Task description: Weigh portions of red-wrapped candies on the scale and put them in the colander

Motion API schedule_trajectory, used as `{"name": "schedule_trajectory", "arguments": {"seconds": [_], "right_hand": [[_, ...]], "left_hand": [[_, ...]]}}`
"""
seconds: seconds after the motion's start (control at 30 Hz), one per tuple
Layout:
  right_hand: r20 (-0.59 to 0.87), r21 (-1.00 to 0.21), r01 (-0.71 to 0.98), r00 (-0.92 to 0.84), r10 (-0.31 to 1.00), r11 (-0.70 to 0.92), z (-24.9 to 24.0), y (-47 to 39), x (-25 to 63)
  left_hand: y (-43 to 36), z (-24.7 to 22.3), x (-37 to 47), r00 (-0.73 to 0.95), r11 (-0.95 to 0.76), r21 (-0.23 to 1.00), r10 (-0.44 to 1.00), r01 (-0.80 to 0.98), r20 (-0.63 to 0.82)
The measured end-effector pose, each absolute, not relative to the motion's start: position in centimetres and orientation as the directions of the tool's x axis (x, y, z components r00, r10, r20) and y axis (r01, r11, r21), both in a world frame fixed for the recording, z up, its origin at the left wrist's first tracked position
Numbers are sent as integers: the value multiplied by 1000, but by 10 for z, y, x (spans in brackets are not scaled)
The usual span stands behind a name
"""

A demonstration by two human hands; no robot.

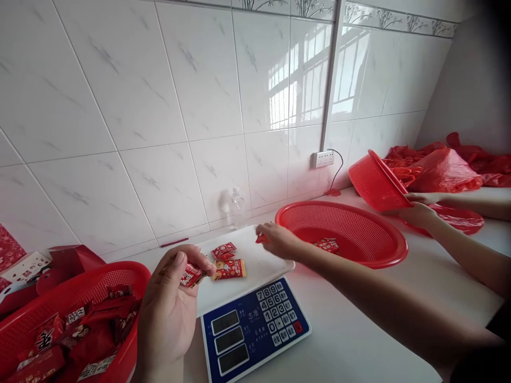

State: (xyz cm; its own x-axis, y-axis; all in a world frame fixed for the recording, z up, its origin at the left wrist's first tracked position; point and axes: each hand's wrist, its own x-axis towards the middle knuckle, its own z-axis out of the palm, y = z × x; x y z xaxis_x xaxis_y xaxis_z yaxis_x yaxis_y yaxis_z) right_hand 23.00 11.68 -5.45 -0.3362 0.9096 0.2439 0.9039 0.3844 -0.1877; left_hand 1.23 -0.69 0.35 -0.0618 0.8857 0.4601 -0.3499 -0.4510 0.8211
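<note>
My left hand [170,308] is raised in front of the scale and pinches a small red packet [192,275]. Past it, my right hand [279,242] is over the right side of the white weighing tray [255,266], fingers closed on a small red packet [261,238]. On the tray lie a red packet with gold ends [230,269] and other red packets [223,251] behind it. The blue keypad panel [259,332] of the scale faces me, its displays dark.
A red basket [139,276] of packets stands at left, a wide red basket [391,250] with a few packets at right. Another person's hands [419,213] tilt a red basket [369,181]. Red bags [447,170], a clear bottle [238,205] and a socket strip [322,158] are behind.
</note>
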Motion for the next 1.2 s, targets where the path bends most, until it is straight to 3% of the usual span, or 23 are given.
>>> {"name": "schedule_trajectory", "arguments": {"seconds": [0.2, 0.3, 0.47, 0.73, 0.93, 1.2], "right_hand": [[294, -112, 991, -42, 955, 78, -32, 120, 309], [262, -64, 998, 13, 965, 3, -35, 119, 326], [242, -72, 963, -235, 941, 259, -45, 118, 288], [144, -164, 726, -652, 744, 668, -57, 132, 183], [49, -205, 699, -692, 720, 685, -63, 145, 159], [107, -90, 802, -581, 807, 590, -68, 137, 170]], "left_hand": [[-5, 1, 11, -67, -455, 815, 884, -360, 463], [-6, 1, 11, -56, -456, 813, 881, -362, 469], [-7, 2, 13, -56, -448, 820, 886, -356, 460], [-8, 5, 8, -90, -471, 811, 878, -348, 471], [-10, 5, 5, -82, -478, 803, 872, -357, 482], [-13, 6, 8, -78, -476, 799, 872, -367, 484]]}}
